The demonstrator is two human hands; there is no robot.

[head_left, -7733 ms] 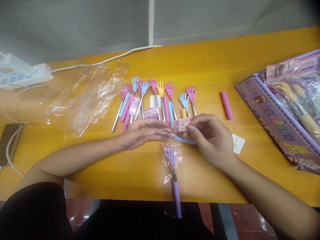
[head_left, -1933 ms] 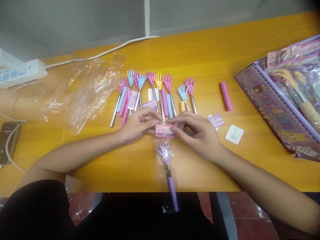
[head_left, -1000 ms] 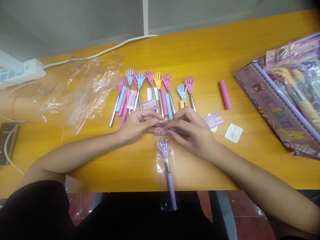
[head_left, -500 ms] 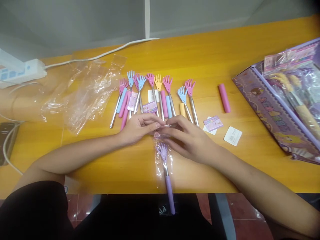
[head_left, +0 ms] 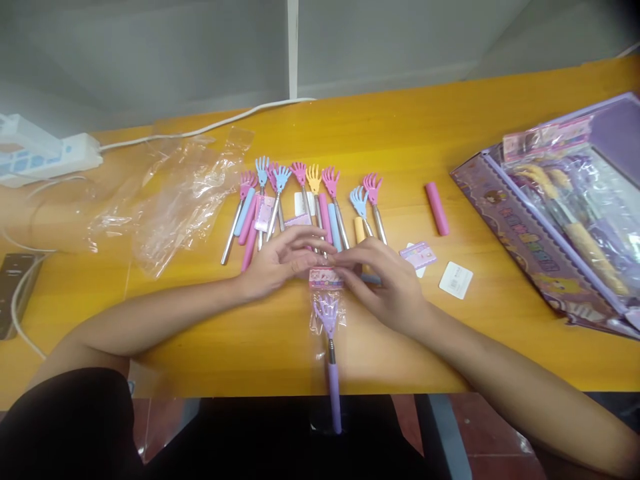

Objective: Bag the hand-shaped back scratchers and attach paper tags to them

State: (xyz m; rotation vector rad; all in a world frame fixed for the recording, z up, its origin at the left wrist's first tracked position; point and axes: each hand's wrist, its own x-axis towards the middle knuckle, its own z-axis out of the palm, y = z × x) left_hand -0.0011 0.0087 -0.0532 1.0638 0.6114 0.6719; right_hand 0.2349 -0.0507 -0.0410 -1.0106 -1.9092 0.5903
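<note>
Left hand (head_left: 277, 263), right hand (head_left: 385, 283) apparently pinching pink header card (head_left: 326, 277)

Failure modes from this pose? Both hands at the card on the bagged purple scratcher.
1. The purple scratcher overhangs the table edge handle-first; if the left hand or right hand lets go of the header card, it may slide off.
2. The loose scratchers lie right behind the knuckles; a forward push could scatter them.
3. The thin clear bag could crease or tear near the card.
</note>
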